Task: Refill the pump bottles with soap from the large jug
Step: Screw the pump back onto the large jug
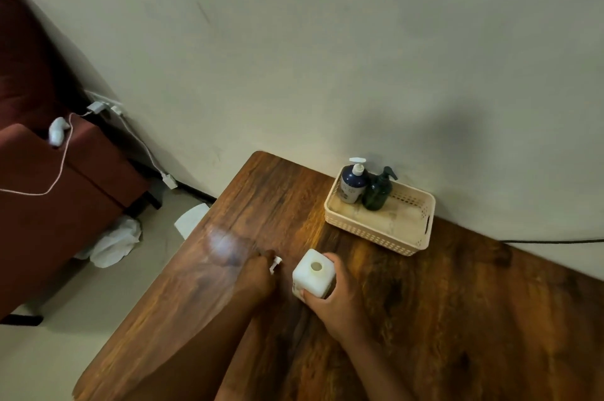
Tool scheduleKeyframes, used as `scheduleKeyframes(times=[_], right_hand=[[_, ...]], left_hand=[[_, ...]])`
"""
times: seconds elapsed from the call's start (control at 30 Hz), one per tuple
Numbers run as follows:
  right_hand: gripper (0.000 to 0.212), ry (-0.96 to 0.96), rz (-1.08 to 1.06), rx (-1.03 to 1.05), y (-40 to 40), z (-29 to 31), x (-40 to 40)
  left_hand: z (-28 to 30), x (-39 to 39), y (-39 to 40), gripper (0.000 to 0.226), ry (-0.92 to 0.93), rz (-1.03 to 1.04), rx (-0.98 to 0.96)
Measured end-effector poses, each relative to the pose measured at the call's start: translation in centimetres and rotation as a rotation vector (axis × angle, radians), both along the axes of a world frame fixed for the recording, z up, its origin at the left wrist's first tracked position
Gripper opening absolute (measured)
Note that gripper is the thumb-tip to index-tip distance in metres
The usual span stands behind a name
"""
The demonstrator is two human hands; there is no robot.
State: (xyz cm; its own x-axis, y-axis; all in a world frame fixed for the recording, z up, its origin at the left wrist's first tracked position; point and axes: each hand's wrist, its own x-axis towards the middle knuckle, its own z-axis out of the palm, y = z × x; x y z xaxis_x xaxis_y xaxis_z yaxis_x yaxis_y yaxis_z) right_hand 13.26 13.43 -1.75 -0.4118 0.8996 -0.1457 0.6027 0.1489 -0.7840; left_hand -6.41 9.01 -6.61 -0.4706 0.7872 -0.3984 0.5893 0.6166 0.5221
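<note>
— What have your hands got hold of?

— My right hand [330, 297] is wrapped round a white square bottle [313, 273] that stands upright on the wooden table [457, 319]. My thumb lies across its near face and my fingers curl round the far side. Its round neck is uncovered and faces up.

— And the left?

— My left hand [258, 273] is down on the table just left of that bottle, fingers curled round a small white piece [275, 264] that sticks out past my knuckles. It is blurred, so I cannot say for certain what it is; it might be the pump top.

— Where are the other pump bottles?

— In the cream perforated basket [405, 230] at the back of the table, against the wall [327, 57]. A dark blue bottle with a white pump [353, 183] stands in the far left corner, and a dark green bottle with a black pump [378, 191] stands touching it on its right. Both are upright. The basket is well apart from my hands.

— The large jug?

— I cannot see one, unless the white bottle is it; I cannot tell.

— Anything off the table?

— To the left a dark red sofa [49, 171] with a white cable [62, 165] trailing over it, and crumpled white cloth [114, 243] on the floor beside it
</note>
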Motion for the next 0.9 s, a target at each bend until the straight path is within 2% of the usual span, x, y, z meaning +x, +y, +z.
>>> scheduleKeyframes(times=[0.2,0.33,0.43,0.6,0.9], right_hand=[[0.092,-0.004,-0.084,-0.021,2.9,2.8,4.1],[0.093,0.061,-0.143,-0.073,4.6,5.6,8.1],[0.089,0.096,-0.149,-0.032,5.8,8.4,11.1],[0.085,0.118,-0.208,0.111,7.9,14.5,16.1],[0.087,0.185,-0.254,0.349,11.0,26.2,21.3]], left_hand=[[2.1,2.2,1.6,0.048,-0.060,0.063,0.063],[5.0,4.2,3.1,0.051,-0.067,-0.049,0.140],[7.8,5.8,4.9,0.042,-0.086,-0.103,0.224],[15.0,9.0,9.1,0.053,-0.045,-0.212,0.299],[32.6,15.4,14.3,0.052,-0.076,-0.229,0.667]])
